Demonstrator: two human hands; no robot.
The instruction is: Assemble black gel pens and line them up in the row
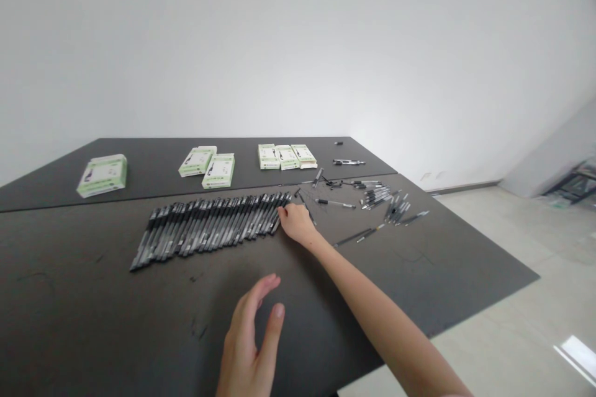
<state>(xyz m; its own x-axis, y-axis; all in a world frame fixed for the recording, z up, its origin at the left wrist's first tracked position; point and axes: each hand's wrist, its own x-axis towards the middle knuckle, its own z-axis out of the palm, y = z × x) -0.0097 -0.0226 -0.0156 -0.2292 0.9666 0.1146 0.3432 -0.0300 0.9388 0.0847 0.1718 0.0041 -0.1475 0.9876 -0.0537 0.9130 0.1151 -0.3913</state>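
Note:
A long row of black-capped clear pens (pixel 209 223) lies side by side across the dark table. At the row's right end my right hand (pixel 297 223) is closed, its fingers on the last pen there; the fingertips are partly hidden. My left hand (pixel 254 335) hovers nearer to me over the table, thumb and fingers apart, holding nothing. Just right of my right hand lie loose pens, among them a single pen (pixel 336 203) and a heap of pens (pixel 376 195).
Green-and-white boxes lie farther back: one box (pixel 102 175) at left, a pair with a front box (pixel 218 171), and three together, including a middle box (pixel 286 157). More pens (pixel 349 162) lie near the back right. A seam crosses the dark table (pixel 93 316).

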